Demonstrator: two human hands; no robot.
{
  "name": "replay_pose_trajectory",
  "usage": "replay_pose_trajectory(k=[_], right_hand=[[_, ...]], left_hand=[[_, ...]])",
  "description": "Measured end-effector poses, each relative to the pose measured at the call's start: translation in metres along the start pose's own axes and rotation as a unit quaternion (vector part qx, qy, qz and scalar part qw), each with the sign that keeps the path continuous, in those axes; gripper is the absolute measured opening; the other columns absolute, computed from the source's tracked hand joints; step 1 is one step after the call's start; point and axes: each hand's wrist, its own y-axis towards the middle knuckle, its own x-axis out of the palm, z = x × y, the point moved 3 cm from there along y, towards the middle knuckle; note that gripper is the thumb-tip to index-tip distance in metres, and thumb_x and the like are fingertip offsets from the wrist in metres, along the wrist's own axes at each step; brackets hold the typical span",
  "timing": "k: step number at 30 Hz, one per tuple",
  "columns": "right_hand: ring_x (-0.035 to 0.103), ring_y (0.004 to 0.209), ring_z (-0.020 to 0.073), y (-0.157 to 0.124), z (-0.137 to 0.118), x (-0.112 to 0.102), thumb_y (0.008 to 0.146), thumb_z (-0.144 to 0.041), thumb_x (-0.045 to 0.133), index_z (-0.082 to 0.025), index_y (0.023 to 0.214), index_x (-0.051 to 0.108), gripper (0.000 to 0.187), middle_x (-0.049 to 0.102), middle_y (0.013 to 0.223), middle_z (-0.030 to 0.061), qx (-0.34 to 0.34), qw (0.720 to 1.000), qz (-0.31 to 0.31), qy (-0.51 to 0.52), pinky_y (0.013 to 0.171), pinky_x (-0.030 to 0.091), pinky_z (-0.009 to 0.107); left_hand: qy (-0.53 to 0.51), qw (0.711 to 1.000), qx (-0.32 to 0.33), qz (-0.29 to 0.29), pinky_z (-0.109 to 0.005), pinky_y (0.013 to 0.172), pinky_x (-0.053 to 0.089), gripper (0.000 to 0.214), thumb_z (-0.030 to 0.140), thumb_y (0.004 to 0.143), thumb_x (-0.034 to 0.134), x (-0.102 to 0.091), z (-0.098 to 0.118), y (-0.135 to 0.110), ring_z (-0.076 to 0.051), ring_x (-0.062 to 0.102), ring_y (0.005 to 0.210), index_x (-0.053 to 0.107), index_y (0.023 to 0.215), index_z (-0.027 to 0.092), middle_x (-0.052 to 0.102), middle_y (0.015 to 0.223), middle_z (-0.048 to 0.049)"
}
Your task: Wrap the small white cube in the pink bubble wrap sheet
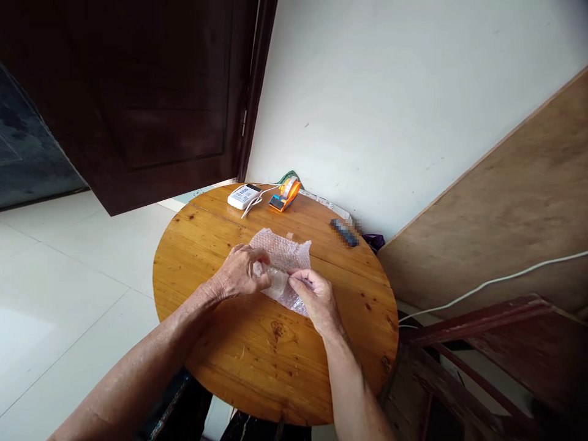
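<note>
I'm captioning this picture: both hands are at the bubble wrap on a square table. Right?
Not quite: the head view shows a round table, not a square one. The left hand and right hand are indeed at the bubble wrap.

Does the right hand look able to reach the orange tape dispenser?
Probably yes: nothing tall stands between the right hand and the orange tape dispenser, though that hand is occupied with the bubble wrap.

A round table bears bubble wrap, tape dispenser, white device, dark object
</note>
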Motion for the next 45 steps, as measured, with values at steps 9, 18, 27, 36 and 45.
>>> replay_pose_trajectory(k=[9,18,27,36,45], right_hand=[[0.066,0.086,0.0201,-0.001,0.001,0.001,0.08,-0.039,0.065,-0.021,0.076,0.065,0.018,0.074,0.098,0.0053,-0.012,1.0,0.016,0.021,0.079,0.049,0.031],[0.064,0.073,0.0177,0.001,0.007,0.004,0.08,-0.039,0.064,-0.02,0.077,0.064,0.019,0.072,0.081,0.0033,-0.028,0.998,0.046,0.011,0.069,0.048,0.027],[0.063,0.07,0.0169,0.002,0.007,0.006,0.076,-0.035,0.064,-0.02,0.07,0.062,0.016,0.074,0.082,0.004,-0.013,0.997,0.069,0.012,0.066,0.048,0.027],[0.057,0.064,0.0151,0.001,0.006,0.006,0.073,-0.035,0.064,-0.02,0.067,0.062,0.016,0.07,0.075,0.0029,0.005,0.997,0.07,0.009,0.061,0.044,0.026],[0.049,0.055,0.0121,0.003,0.012,0.001,0.07,-0.047,0.069,-0.019,0.072,0.062,0.029,0.057,0.06,-0.003,0.066,0.997,0.03,0.039,0.052,0.041,0.023]], left_hand=[[-0.156,0.987,-0.025,-0.011,-0.027,0.08,0.048,0.018,0.034,0.077,0.069,0.016,-0.015,0.005,-0.018,0.063,0.089,0.064,0.074,0.017,0.07,0.099,-0.005],[-0.226,0.973,-0.049,0.002,-0.023,0.067,0.044,0.01,0.02,0.075,0.064,0.027,-0.015,0.006,-0.012,0.059,0.072,0.061,0.068,0.015,0.069,0.084,-0.0022],[-0.277,0.96,-0.037,0.009,-0.023,0.067,0.043,0.014,0.02,0.074,0.062,0.029,-0.018,0.006,-0.013,0.057,0.072,0.055,0.062,0.016,0.067,0.081,-0.0024],[-0.296,0.954,-0.042,0.005,-0.023,0.065,0.042,0.019,0.022,0.073,0.063,0.029,-0.016,0.007,-0.012,0.055,0.07,0.052,0.059,0.016,0.065,0.079,-0.0025],[-0.281,0.959,-0.041,-0.013,-0.022,0.064,0.042,0.019,0.021,0.074,0.063,0.026,-0.017,0.008,-0.011,0.055,0.068,0.053,0.06,0.016,0.064,0.075,-0.0013]])
